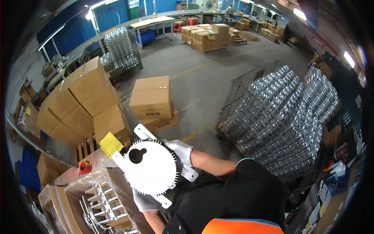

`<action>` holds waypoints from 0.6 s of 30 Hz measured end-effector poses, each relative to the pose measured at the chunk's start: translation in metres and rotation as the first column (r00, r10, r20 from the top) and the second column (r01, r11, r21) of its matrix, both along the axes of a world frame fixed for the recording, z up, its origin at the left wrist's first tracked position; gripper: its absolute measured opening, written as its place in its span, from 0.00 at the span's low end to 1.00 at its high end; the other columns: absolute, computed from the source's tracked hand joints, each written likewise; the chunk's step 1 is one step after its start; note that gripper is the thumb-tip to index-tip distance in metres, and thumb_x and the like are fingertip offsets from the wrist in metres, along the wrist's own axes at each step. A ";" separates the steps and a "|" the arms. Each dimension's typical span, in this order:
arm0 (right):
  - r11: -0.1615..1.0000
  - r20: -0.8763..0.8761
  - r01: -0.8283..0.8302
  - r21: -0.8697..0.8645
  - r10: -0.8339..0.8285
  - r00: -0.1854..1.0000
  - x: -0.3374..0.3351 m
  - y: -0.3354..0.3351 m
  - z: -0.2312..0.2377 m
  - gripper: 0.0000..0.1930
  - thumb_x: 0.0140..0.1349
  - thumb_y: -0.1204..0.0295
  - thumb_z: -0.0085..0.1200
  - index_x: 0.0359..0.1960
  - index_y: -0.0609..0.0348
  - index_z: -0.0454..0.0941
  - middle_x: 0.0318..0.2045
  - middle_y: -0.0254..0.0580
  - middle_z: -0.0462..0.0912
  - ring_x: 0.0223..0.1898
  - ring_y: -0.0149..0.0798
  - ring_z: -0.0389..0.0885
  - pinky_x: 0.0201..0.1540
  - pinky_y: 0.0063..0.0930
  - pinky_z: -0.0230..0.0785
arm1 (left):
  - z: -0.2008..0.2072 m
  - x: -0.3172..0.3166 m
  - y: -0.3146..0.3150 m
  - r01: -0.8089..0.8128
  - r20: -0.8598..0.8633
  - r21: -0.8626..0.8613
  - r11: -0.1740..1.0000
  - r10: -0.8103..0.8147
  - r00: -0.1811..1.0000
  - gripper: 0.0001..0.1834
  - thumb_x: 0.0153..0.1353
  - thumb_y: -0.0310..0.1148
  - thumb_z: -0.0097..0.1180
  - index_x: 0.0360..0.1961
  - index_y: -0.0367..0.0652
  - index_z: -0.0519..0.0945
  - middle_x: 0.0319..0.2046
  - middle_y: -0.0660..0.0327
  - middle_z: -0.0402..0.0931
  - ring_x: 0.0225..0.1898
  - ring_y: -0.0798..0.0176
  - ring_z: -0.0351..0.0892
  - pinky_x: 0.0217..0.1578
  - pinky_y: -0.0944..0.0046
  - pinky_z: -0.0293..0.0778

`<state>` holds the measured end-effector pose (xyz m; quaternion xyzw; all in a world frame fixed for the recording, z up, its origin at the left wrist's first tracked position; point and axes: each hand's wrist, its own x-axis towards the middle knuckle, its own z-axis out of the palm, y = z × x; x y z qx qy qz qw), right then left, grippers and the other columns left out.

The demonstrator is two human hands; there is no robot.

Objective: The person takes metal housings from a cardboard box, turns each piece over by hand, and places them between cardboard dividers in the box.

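Between my two white-gloved hands is a round white metal housing (150, 171) with short fins round its rim. Flat tabs stick out from its edge, and a keyhole-shaped opening shows near its upper left. My left hand (145, 201) grips the lower edge, with its fingers partly hidden behind the part. At the upper right edge, my right hand (179, 150) is closed on it beside a tab. Below and to the left stands an open, plastic-lined carton (119, 177) holding several pale metal parts (103, 202) with similar tabs and fins.
A yellow sheet (110, 144) and a red-and-yellow object (85, 167) lie by the carton. Stacked cardboard boxes (83, 97) rise at left, with two more boxes (151, 97) ahead on the floor. A wire cage (249, 117) full of shiny clear pieces stands at right.
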<state>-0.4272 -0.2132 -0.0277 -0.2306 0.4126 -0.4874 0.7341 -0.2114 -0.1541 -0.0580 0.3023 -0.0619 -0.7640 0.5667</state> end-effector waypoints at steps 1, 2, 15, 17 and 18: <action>1.000 0.002 -0.001 -0.017 0.001 1.000 0.003 0.000 0.001 0.17 0.65 0.61 0.37 0.39 0.59 0.74 0.32 0.33 0.78 0.31 0.23 0.73 0.34 0.19 0.67 | -0.002 0.001 0.002 0.006 -0.030 0.012 1.000 -0.006 1.000 0.25 0.61 0.46 0.38 0.53 0.39 0.66 0.50 0.57 0.68 0.52 0.57 0.66 0.53 0.57 0.60; 0.999 -0.010 0.004 -0.040 -0.004 1.000 0.004 0.004 0.004 0.17 0.65 0.60 0.37 0.41 0.60 0.74 0.33 0.34 0.78 0.32 0.23 0.73 0.35 0.19 0.67 | -0.002 0.002 0.002 0.013 -0.061 0.025 1.000 -0.012 0.998 0.25 0.62 0.44 0.37 0.53 0.38 0.66 0.50 0.56 0.68 0.52 0.57 0.66 0.53 0.57 0.60; 0.998 0.018 -0.056 -0.036 0.057 0.998 0.003 0.006 0.011 0.18 0.66 0.61 0.36 0.43 0.61 0.73 0.34 0.34 0.76 0.34 0.24 0.72 0.38 0.21 0.67 | 0.009 -0.004 0.003 -0.058 0.054 -0.029 0.998 0.060 0.997 0.25 0.62 0.42 0.36 0.53 0.35 0.64 0.50 0.53 0.68 0.50 0.56 0.69 0.50 0.58 0.67; 0.998 0.028 -0.041 -0.041 0.042 0.999 0.002 0.007 0.010 0.18 0.66 0.61 0.36 0.43 0.61 0.73 0.34 0.34 0.77 0.34 0.24 0.73 0.37 0.21 0.67 | 0.010 -0.006 0.004 -0.071 0.057 -0.036 0.997 0.073 0.996 0.24 0.62 0.42 0.36 0.53 0.35 0.64 0.49 0.53 0.68 0.50 0.56 0.69 0.49 0.58 0.67; 0.998 0.033 -0.054 -0.035 0.055 0.998 0.003 0.006 0.008 0.18 0.66 0.61 0.36 0.43 0.61 0.73 0.34 0.34 0.77 0.34 0.24 0.73 0.37 0.21 0.67 | 0.011 -0.006 0.006 -0.084 0.062 -0.030 0.996 0.085 0.994 0.24 0.62 0.42 0.36 0.53 0.35 0.64 0.49 0.53 0.68 0.50 0.56 0.69 0.49 0.58 0.67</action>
